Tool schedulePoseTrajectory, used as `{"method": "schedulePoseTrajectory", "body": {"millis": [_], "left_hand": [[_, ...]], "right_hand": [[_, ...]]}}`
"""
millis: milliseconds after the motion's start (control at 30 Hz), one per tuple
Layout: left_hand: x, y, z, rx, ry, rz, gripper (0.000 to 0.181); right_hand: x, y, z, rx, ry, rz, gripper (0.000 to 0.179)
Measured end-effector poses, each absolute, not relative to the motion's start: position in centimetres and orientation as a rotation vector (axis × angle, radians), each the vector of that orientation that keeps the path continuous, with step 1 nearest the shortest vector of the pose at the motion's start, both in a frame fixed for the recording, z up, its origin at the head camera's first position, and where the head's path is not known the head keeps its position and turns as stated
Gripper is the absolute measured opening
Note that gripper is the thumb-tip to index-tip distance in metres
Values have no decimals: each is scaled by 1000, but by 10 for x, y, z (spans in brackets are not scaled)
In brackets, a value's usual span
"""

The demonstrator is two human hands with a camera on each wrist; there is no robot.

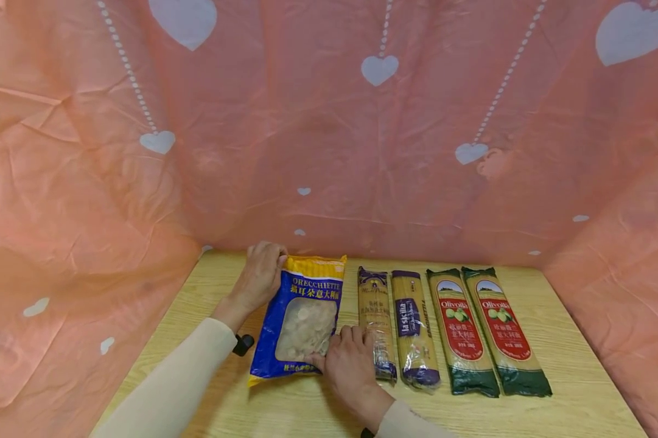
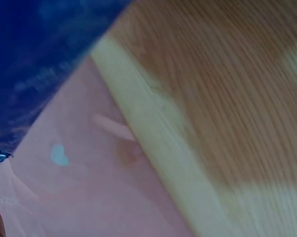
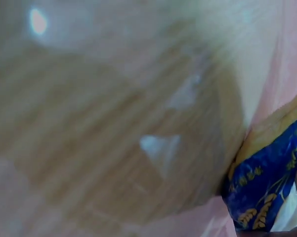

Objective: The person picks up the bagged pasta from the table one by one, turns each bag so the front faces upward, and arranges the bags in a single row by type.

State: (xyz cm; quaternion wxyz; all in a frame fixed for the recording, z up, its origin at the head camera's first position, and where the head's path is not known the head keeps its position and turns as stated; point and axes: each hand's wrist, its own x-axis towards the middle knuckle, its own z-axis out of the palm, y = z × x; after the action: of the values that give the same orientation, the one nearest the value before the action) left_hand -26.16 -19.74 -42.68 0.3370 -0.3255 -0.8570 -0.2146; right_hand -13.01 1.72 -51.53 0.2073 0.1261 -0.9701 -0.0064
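A blue and yellow bag of orecchiette [image 1: 298,359] with a clear window stands tilted over the left part of the table, its pasta shapes showing. At its upper left corner my left hand [image 1: 260,274] grips the edge. Lower down, my right hand [image 1: 353,371] holds the bag's right side, thumb across the front, its fingers overlapping a brown spaghetti pack [image 1: 377,304]. The left wrist view catches the bag's blue side [image 2: 34,59] and a fingertip at the lower left. Its blue and yellow end [image 3: 262,182] shows beside part of the hand in the right wrist view.
To the right lie a clear spaghetti pack with purple ends [image 1: 408,316] and two green-ended Olivoila packs [image 1: 460,322], side by side. Pink cloth [image 1: 329,152] with white hearts hangs behind and around the wooden table [image 1: 285,413].
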Motion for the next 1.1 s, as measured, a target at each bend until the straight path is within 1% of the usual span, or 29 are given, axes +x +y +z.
{"method": "schedulePoseTrajectory", "body": {"millis": [133, 300, 567, 1100], "left_hand": [[-262, -202, -430, -808, -2259, -578, 9], [-262, -204, -430, -827, -2266, -608, 7], [-261, -206, -431, -813, -2314, -603, 7], [-263, -213, -437, -725, -2389, -499, 5]], "right_hand": [[-128, 15, -519, 369, -2641, 32, 69], [-129, 11, -519, 368, -2538, 79, 65], [-130, 9, -516, 430, -2592, 74, 53], [-138, 15, -518, 581, -2495, 23, 44]]}}
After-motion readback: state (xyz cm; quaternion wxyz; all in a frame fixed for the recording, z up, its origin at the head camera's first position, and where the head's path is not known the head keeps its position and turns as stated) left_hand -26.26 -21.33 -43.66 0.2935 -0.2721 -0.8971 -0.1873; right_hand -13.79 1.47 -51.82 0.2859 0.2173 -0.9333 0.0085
